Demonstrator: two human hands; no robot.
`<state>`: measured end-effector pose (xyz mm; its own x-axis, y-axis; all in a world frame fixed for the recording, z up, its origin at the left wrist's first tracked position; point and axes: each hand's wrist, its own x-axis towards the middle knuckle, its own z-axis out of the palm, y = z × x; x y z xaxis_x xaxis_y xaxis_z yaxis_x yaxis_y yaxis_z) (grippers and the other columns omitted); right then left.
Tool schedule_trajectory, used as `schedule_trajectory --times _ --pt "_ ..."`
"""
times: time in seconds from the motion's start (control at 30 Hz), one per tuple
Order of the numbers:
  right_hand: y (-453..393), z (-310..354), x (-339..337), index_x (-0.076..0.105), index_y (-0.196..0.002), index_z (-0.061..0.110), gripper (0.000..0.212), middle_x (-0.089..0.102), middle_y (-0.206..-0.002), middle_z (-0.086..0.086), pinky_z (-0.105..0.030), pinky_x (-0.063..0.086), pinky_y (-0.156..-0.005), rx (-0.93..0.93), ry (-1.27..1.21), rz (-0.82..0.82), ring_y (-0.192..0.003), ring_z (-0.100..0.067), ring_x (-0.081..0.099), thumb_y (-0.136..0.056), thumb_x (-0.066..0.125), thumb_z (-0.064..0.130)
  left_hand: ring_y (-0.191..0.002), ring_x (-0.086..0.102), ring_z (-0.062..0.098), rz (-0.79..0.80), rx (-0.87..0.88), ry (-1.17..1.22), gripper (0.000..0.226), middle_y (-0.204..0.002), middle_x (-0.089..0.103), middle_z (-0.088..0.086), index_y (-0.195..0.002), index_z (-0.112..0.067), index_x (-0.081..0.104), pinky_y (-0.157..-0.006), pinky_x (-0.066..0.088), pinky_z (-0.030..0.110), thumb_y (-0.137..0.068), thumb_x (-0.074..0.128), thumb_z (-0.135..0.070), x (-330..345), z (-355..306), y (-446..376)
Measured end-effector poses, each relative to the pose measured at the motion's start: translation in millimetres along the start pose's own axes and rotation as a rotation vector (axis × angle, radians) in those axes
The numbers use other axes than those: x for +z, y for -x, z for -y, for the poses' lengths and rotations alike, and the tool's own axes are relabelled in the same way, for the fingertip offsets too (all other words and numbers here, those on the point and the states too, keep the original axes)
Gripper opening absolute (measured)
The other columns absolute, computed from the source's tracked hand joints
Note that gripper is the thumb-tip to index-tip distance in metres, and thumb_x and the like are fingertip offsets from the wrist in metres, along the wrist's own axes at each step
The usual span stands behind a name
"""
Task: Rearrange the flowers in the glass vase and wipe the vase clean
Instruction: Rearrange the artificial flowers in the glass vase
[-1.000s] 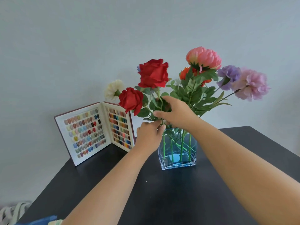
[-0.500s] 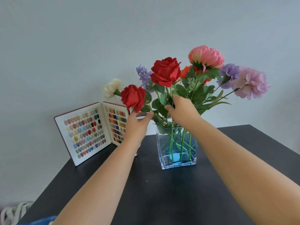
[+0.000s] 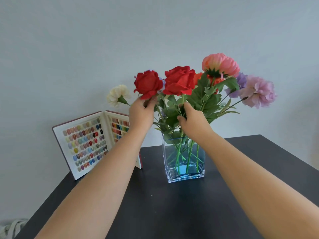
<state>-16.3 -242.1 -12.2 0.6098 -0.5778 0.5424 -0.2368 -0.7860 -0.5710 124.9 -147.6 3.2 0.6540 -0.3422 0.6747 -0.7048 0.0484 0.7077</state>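
Glass vase [image 3: 183, 163], square-sided and clear, upright on the dark bench [image 3: 172, 209], a little toward 1 o'clock of the bench's middle; green stems crossing inside it, something pale blue at its bottom. Left hand [image 3: 140, 113] raised at 10 o'clock of the vase, fingers pinched on the stem just beneath the smaller red rose [image 3: 147, 83], head upright. Right hand [image 3: 193, 121] directly above the vase mouth, closed around a stem among the leaves below the larger red rose [image 3: 179, 80]; which stem exactly, hard to tell behind the foliage. Both roses side by side, petals nearly touching. Cream flower [image 3: 118, 94] leaning out toward 9 o'clock, apart from the bunch. Pink-peach bloom [image 3: 221, 64] highest, at 1 o'clock of the roses; purple flower [image 3: 241, 81] and pale pink-lilac flower [image 3: 259, 91] stretching out toward 3 o'clock on thin stems. Open swatch book [image 3: 84, 144] of coloured nail tips standing on the bench at 9 o'clock of the vase, partly hidden by the left forearm.
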Motion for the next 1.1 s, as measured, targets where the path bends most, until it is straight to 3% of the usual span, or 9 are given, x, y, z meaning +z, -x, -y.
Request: schedule_trajectory --times 0.1,0.23,0.33,0.43,0.63,0.73,0.9,1.0,1.1 --pt "-6.5 -0.7 -2.1 0.042 -0.116 0.011 0.022 0.064 -0.078 -0.016 -0.045 0.056 -0.059 0.045 -0.01 -0.026 -0.061 -0.034 0.064 -0.095 0.048 0.014 -0.077 0.065 0.018 -0.023 0.079 -0.036 0.027 -0.082 0.07 -0.002 -0.092 -0.013 0.07 -0.07 0.049 0.034 -0.098 0.058 -0.036 -5.2 -20.0 -15.7" --pt "-8.9 -3.5 -0.4 0.043 -0.12 0.009 0.027 0.061 -0.074 -0.014 -0.035 0.05 -0.052 0.047 0.019 -0.064 -0.058 -0.03 0.06 -0.095 0.05 0.014 -0.083 0.066 0.026 -0.08 0.15 -0.145 0.032 -0.084 0.072 0.0 -0.094 -0.013 0.07 -0.08 0.052 0.043 -0.097 0.056 -0.041 -11.2 -43.6 -30.3" --pt "-9.7 -5.1 1.8 0.043 -0.119 0.009 0.026 0.058 -0.071 -0.01 -0.033 0.046 -0.051 0.058 0.04 -0.053 -0.058 -0.028 0.058 -0.095 0.051 0.016 -0.088 0.065 0.019 -0.149 0.15 -0.238 0.03 -0.082 0.069 -0.011 -0.095 -0.021 0.072 -0.086 0.044 0.038 -0.096 0.055 -0.046 -15.3 -55.6 -40.8" --pt "-9.6 -6.3 4.0 0.044 -0.118 0.009 0.025 0.053 -0.067 -0.005 -0.031 0.042 -0.05 0.079 0.03 -0.037 -0.056 -0.025 0.056 -0.095 0.051 0.016 -0.079 0.058 0.007 -0.164 0.131 -0.272 0.018 -0.075 0.06 -0.02 -0.091 -0.028 0.066 -0.081 0.032 0.034 -0.094 0.059 -0.044 -18.6 -58.4 -44.6" --pt "-6.5 -4.4 4.1 0.044 -0.124 0.01 0.031 0.064 -0.087 -0.016 -0.044 0.056 -0.064 0.099 -0.027 -0.003 -0.067 -0.033 0.064 -0.094 0.052 0.015 -0.1 0.065 0.021 0.127 0.047 -0.417 0.019 -0.086 0.062 -0.016 -0.102 -0.027 0.069 -0.096 0.045 0.044 -0.091 0.064 -0.042 -1.5 -37.6 -16.3" --pt "-3.2 -2.9 4.4 0.043 -0.127 0.011 0.036 0.063 -0.081 -0.015 -0.045 0.057 -0.063 0.092 -0.065 -0.029 -0.064 -0.032 0.064 -0.092 0.055 0.016 -0.1 0.065 0.023 0.161 0.027 -0.398 0.021 -0.092 0.068 -0.011 -0.104 -0.025 0.068 -0.094 0.045 0.046 -0.092 0.063 -0.042 4.1 -28.4 -4.0" --pt "-1.5 -7.6 3.5 0.043 -0.129 0.012 0.044 0.059 -0.072 -0.002 -0.028 0.043 -0.05 0.037 -0.086 -0.119 -0.059 -0.016 0.056 -0.089 0.061 0.016 -0.078 0.066 0.023 0.141 0.084 -0.196 0.018 -0.072 0.07 -0.005 -0.094 -0.014 0.069 -0.079 0.05 0.037 -0.093 0.064 -0.032 6.6 -22.3 12.3" --pt "0.8 -6.7 6.5 0.043 -0.133 0.017 0.05 0.062 -0.079 0.0 -0.027 0.04 -0.057 -0.004 -0.117 -0.085 -0.067 -0.018 0.058 -0.087 0.064 0.018 -0.077 0.066 0.019 0.134 0.124 -0.132 0.024 -0.077 0.074 -0.001 -0.091 -0.008 0.076 -0.072 0.046 0.031 -0.093 0.066 -0.029 8.1 -17.0 24.9" --pt "4.9 -5.0 13.3 0.047 -0.126 0.03 0.053 0.056 -0.081 0.024 -0.014 0.04 -0.051 -0.007 -0.258 -0.042 -0.063 0.001 0.057 -0.079 0.072 0.022 -0.078 0.067 0.018 0.125 0.123 -0.083 0.023 -0.08 0.076 0.002 -0.092 -0.008 0.079 -0.074 0.049 0.033 -0.092 0.067 -0.028 5.5 -12.4 26.8"
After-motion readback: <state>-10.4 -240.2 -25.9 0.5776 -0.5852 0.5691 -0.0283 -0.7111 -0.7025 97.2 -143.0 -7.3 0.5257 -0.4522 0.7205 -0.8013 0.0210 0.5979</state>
